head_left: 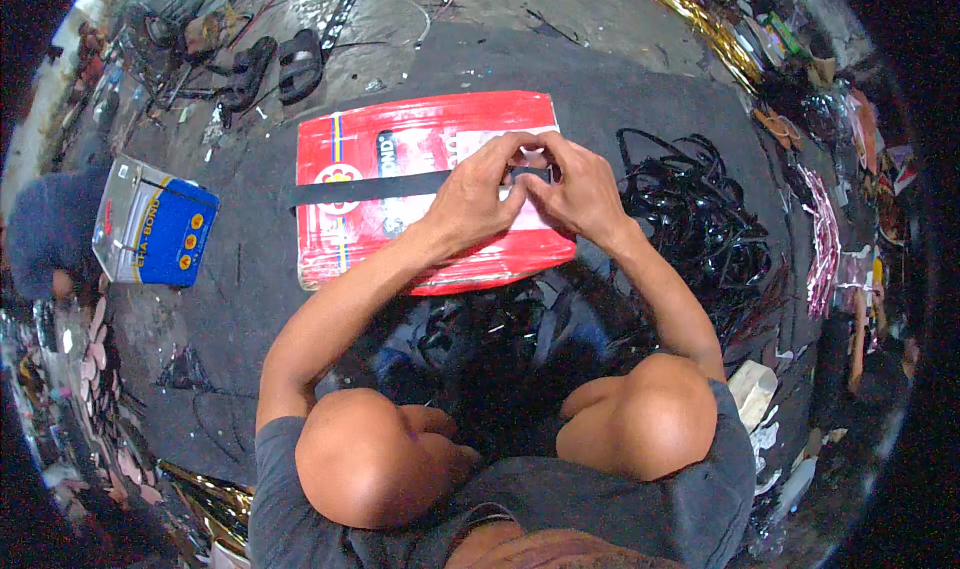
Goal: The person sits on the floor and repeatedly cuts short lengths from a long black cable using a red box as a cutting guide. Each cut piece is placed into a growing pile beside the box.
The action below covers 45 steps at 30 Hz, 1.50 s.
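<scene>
A red, rectangular package or flat tin [430, 254] with white and blue printed markings lies crosswise in front of my knees. A black strip [385, 189] stretches over it from its left edge toward my hands. Above the right half of the package, my left hand [480, 194] and my right hand [580, 189] come together, their fingers curled and thumbs bent inward. Both seem to pinch the black strip between them; the fingertips partly hide it.
A tangled heap of glossy black strips [695, 214] lies right of the package. At left stands a blue-and-clear container [180, 229]. Black sandals [300, 66] rest at the far left, with pink strips [822, 239] at the far right. A dark mat [240, 329] covers the floor.
</scene>
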Motion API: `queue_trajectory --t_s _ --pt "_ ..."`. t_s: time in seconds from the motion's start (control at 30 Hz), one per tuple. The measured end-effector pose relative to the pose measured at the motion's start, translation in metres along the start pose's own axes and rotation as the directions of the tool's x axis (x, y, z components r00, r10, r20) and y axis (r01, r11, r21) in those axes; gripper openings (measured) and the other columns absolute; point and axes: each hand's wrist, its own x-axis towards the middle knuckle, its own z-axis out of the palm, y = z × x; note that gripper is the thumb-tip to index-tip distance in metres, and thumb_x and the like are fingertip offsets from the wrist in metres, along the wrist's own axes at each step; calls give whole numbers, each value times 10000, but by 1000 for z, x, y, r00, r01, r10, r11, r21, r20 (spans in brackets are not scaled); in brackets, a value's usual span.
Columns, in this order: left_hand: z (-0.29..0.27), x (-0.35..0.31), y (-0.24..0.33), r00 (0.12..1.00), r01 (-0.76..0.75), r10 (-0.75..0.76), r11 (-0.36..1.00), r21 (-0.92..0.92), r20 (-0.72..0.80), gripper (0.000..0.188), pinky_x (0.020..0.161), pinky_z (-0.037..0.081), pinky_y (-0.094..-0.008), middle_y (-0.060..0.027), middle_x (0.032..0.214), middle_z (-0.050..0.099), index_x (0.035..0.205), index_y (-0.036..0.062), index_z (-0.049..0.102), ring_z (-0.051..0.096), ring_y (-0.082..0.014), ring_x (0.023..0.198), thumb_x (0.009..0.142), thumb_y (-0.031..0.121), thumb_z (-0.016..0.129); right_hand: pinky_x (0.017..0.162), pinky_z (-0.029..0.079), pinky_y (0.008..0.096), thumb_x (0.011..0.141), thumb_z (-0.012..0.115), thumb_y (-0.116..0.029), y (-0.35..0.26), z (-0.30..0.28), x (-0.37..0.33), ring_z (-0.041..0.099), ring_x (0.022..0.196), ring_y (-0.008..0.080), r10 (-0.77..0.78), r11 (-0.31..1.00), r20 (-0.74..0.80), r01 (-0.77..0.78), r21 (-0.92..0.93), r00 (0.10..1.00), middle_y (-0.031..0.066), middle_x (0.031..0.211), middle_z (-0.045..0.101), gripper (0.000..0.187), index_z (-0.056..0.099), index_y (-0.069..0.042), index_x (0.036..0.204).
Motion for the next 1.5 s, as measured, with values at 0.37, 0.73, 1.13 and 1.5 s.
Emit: queue_trajectory --t_s 0.37,0.73,1.13,1.5 --pt "21 -9 -21 990 -61 84 980 189 -114 163 666 548 -355 -84 920 653 977 63 706 669 -247 761 830 132 725 701 521 402 824 740 -237 17 -11 -17 638 821 264 -241 967 -178 221 -125 954 61 860 635 162 690 -119 923" --pt "24 -6 -27 961 -228 265 920 318 -79 157 709 554 -357 -89 921 643 948 54 728 661 -253 787 805 117 743 650 533 357 823 755 -189 25 -24 -14 643 780 227 -426 869 -11 406 -282 904 66 949 619 175 715 -75 949" --pt "23 -3 -32 986 -92 99 994 58 -133 115 701 531 -370 -92 843 640 888 60 734 663 -259 779 790 121 742 622 496 287 788 799 -145 35 -4 -20 605 750 145 -250 966 -212 257 4 945 77 1014 604 187 751 -59 947" --pt "19 11 -25 994 82 -71 987 138 -84 94 692 535 -346 -113 828 675 818 29 732 677 -236 754 769 108 743 645 456 277 758 782 -136 44 36 -16 513 727 113 329 851 -187 -204 485 926 15 783 523 140 697 -64 841"
